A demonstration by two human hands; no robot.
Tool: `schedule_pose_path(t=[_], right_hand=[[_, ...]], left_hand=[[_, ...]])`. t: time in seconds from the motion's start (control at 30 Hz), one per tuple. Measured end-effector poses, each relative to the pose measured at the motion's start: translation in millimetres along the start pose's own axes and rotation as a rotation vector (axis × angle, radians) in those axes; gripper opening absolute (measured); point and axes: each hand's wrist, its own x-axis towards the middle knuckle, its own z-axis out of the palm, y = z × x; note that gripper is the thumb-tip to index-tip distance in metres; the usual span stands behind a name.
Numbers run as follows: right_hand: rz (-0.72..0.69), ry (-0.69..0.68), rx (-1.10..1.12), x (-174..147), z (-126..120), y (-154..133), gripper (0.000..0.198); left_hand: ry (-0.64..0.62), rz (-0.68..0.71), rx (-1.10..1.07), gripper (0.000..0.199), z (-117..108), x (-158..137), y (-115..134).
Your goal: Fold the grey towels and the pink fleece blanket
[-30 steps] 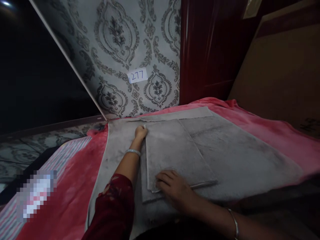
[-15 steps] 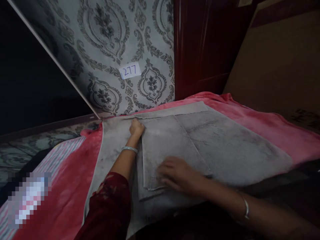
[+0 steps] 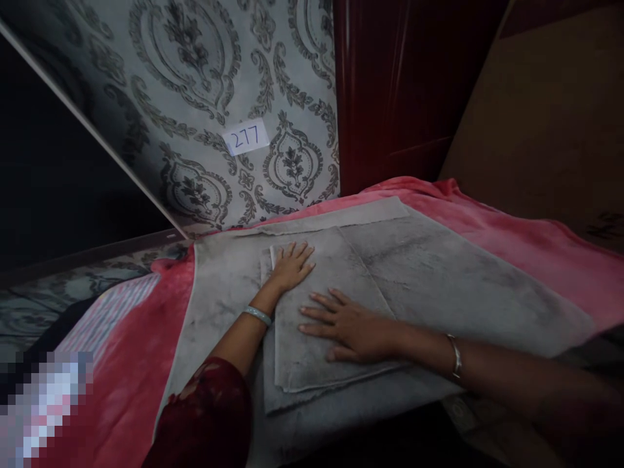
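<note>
A grey plush cloth (image 3: 312, 364) lies partly folded, with stacked layers in its middle and a larger single spread reaching to the right. My left hand (image 3: 291, 266) rests flat on the upper left of the folded layers, its fingers spread. Lower and to the right, my right hand (image 3: 348, 328) is also laid flat on the folded part, fingers apart and pointing left. Neither hand grips the fabric. A narrow turned strip (image 3: 336, 218) of the cloth runs along its far edge.
Beneath the grey cloth is a pink-red blanket (image 3: 526, 240). Striped bedding (image 3: 110, 309) shows at the left. Behind stand a patterned wall (image 3: 195, 65) with a paper label (image 3: 247, 136) reading 277, a dark red panel (image 3: 390, 97) and a large cardboard piece (image 3: 550, 117).
My left hand has opened from a closed grip at the cloth's far edge and moved right onto the folded layers. My right hand has spread its fingers on the cloth.
</note>
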Motion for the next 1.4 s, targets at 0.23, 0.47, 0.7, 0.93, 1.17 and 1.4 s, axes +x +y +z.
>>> schedule_pose_path(t=[0.23, 0.47, 0.7, 0.93, 1.17, 1.4], right_hand=[[-0.113, -0.001, 0.163, -32.2, 8.0, -39.4, 0.073], [-0.042, 0.138, 0.187, -38.5, -37.7, -20.2, 0.049], [0.11, 0.118, -0.072, -14.2, -43.9, 69.2, 0.06], [0.115, 0.036, 0.038, -17.7, -21.3, 75.2, 0.072], [0.025, -0.076, 0.248, -53.8, -16.8, 10.6, 0.073], [0.069, -0.152, 0.327, -76.0, -15.7, -36.1, 0.072]], left_hand=[[-0.03, -0.02, 0.019, 0.06, -4.8, 0.0, 1.8], [-0.146, 0.006, 0.027, 0.061, -29.5, 19.0, 16.9], [-0.237, 0.244, -0.102, 0.053, -29.0, 71.7, 43.7], [-0.086, 0.286, -0.134, 0.052, 6.5, 70.1, 39.8], [-0.058, 0.3, -0.151, 0.052, 6.1, 68.1, 38.2], [-0.077, 0.287, -0.157, 0.052, 9.5, 69.4, 42.5]])
